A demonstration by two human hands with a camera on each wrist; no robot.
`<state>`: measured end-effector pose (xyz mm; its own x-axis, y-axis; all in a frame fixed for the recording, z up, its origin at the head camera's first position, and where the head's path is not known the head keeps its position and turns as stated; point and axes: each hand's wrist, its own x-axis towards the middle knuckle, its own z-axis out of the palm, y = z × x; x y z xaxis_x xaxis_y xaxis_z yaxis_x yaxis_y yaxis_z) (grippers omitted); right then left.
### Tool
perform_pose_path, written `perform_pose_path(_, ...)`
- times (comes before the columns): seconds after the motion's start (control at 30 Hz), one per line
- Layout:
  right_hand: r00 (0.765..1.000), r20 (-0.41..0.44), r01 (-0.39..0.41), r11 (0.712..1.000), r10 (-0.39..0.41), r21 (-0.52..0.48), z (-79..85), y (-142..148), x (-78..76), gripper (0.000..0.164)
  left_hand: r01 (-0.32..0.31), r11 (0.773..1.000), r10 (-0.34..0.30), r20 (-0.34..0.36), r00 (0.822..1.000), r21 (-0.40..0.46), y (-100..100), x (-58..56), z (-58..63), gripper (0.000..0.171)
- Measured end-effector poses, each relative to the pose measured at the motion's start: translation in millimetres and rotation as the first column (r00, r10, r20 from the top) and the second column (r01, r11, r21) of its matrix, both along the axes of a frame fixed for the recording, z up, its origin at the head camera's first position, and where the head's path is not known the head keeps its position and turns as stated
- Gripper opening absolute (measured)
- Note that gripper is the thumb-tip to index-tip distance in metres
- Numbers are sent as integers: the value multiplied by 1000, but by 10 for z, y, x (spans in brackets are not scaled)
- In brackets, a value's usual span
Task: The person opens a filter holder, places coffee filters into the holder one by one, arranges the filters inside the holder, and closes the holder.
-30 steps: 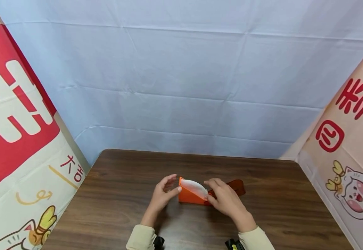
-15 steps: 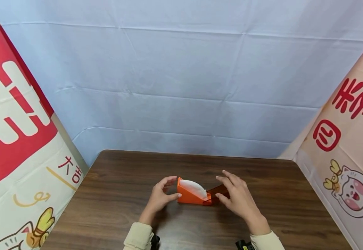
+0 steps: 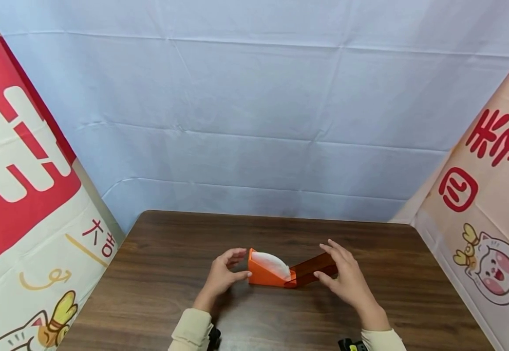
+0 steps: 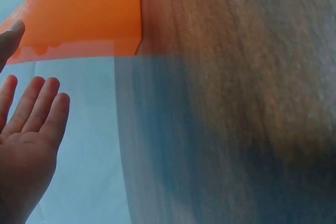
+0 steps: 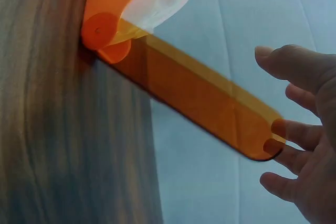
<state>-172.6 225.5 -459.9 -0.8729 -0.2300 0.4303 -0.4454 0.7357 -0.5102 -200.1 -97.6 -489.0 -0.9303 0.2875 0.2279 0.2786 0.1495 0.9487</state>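
An orange wedge-shaped holder (image 3: 265, 274) stands on the table with a rounded stack of white papers, like coffee filters (image 3: 272, 262), inside. Its translucent amber lid (image 5: 199, 98) is hinged at the low right end and swung out to the right, tilted upward. At the holder's tall left end is my left hand (image 3: 222, 274), thumb over its near side and fingers extended; contact is unclear. My right hand (image 3: 346, 279) is spread at the lid's free end. Through the lid, two fingertips show behind it in the right wrist view, while the thumb stands apart.
A dark wood-grain table (image 3: 184, 234) lies beneath both hands. Behind it hangs a pale blue cloth (image 3: 245, 122). Printed cloths with red characters and cartoon animals border the left (image 3: 39, 195) and right (image 3: 478, 209).
My right hand has moved right, away from the holder. The lid now shows extended to the right and raised from the table. My left hand stays by the holder's left end.
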Motion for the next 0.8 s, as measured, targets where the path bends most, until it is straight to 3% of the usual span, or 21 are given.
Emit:
perform_pose_path(0.27,990,135,54,995,-42,-83,-155,88,-4,83,8,1000,-8,-5,1000,-29,31,-25,-67,50)
perform_pose_path(0.47,968,248,91,977,-42,-191,-268,145,-44,90,-7,998,8,15,1000,-59,64,-48,-121,51)
perform_pose_path(0.6,952,302,128,961,-50,-245,-335,176,-79,81,-35,994,35,-2,999,-108,73,-135,-304,49)
perform_pose_path(0.8,940,334,173,945,-73,-279,-374,197,-122,64,-51,986,49,-21,999,-157,102,-189,-356,39)
